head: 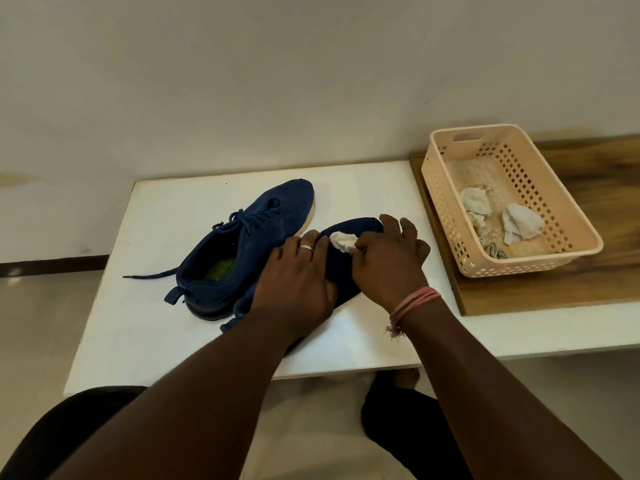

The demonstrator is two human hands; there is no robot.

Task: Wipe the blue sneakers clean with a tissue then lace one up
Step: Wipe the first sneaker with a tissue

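A: Where's the job at, judging by what lies on the table?

B: Mid-wipe, I'd say; the near sneaker (349, 233) lies on the white table (145, 327) under both hands, toe pointing away toward the wall; a small wad of tissue (343, 241) sits on its upper near the toe.

A: Who's got the tissue?

B: The right hand (389, 263); its thumb and fingers are curled round the wad and press it to the fabric; the left hand (294, 278) lies over the middle of the same shoe with fingers fairly straight and close together, steadying it rather than gripping; there's a ring on one finger.

A: And the other one?

B: The far sneaker (242, 247) stands just to the left, touching or nearly touching the first; dark blue cloth, pale sole edge, a green insole showing inside; its lace (252, 216) is threaded and knotted, with a loose end trailing off the heel side; whether it has been wiped I can't tell.

A: So the lacing?

B: Not begun on the shoe under the hands, as far as I can judge; its eyelets are hidden by the left hand, so I can't say if it has any lace in it.

A: Anything round about?

B: A peach basket (446, 202) to the right on a wooden board (606, 237), well apart from the shoes; crumpled used tissues (519, 226) lie in it, which suggests some wiping is already done.
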